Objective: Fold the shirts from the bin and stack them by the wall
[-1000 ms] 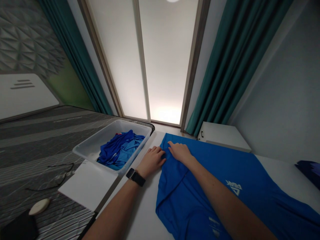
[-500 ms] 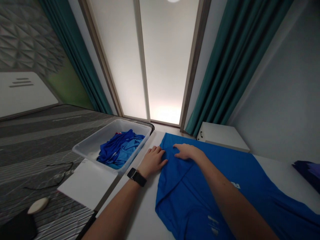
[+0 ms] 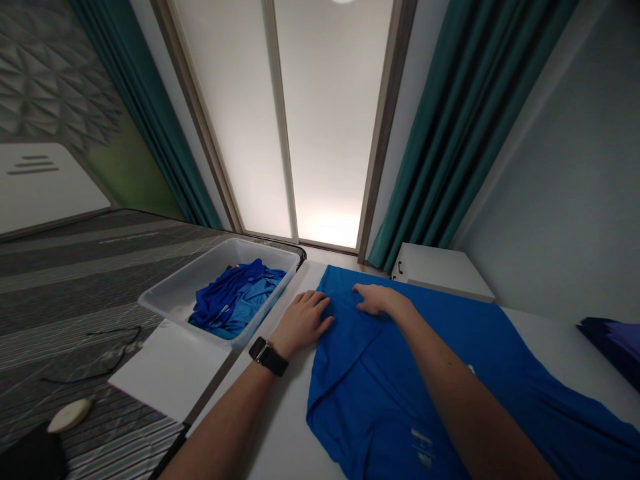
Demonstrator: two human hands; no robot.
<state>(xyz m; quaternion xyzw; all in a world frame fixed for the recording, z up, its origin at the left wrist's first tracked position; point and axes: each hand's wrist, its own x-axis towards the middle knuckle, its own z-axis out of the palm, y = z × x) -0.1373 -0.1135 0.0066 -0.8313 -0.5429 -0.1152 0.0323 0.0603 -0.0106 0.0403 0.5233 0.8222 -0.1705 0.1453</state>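
Note:
A bright blue T-shirt [image 3: 400, 373] lies spread on the white table [image 3: 285, 440], its left side folded over. My left hand [image 3: 303, 322], with a dark watch on the wrist, lies flat and open on the shirt's left edge near the far corner. My right hand [image 3: 375, 300] rests palm down on the shirt a little to the right, fingers spread and pointing left. Neither hand grips the cloth.
A translucent plastic bin [image 3: 173, 297] with crumpled blue garments [image 3: 233, 300] stands left of the table beside a white lid or board [image 3: 165, 370]. A white cabinet [image 3: 440, 273] sits behind the table. Dark folded cloth [image 3: 613, 343] lies at the right edge. A striped bed surface fills the left.
My right hand has slid to the right across the shirt, away from my left hand. The left hand stays in place. The view has shifted slightly.

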